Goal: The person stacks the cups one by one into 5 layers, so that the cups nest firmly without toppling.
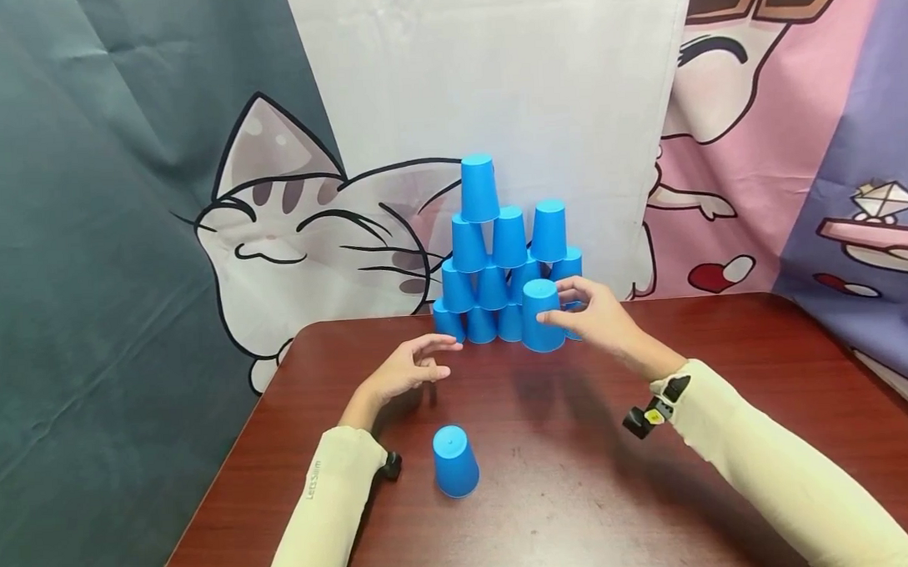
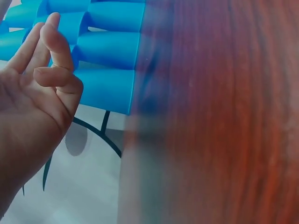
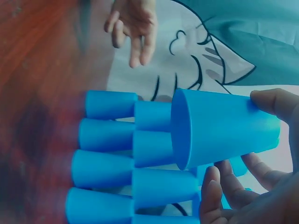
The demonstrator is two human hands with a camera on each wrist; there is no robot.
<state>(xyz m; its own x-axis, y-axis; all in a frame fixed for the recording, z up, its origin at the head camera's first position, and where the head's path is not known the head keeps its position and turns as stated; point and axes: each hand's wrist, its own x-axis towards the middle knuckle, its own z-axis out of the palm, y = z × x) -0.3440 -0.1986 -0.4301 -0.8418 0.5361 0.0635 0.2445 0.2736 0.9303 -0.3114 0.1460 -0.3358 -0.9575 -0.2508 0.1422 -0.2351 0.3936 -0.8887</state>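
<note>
My right hand holds a blue plastic cup between thumb and fingers, its closed base upward. That cup hangs in front of the right part of a stack of blue cups, hiding some of them. In the right wrist view, the thumb lies on one side of the held cup and fingers on the other. The stack rises in rows of upside-down cups, with a single cup on top at the left. Near the stack's lower left, my left hand hovers with loosely bent fingers, holding nothing.
One more blue cup stands upside down on the brown wooden table, nearer to me and right of the left forearm. Behind the table's back edge hangs a cloth printed with cartoon cats, close behind the stack.
</note>
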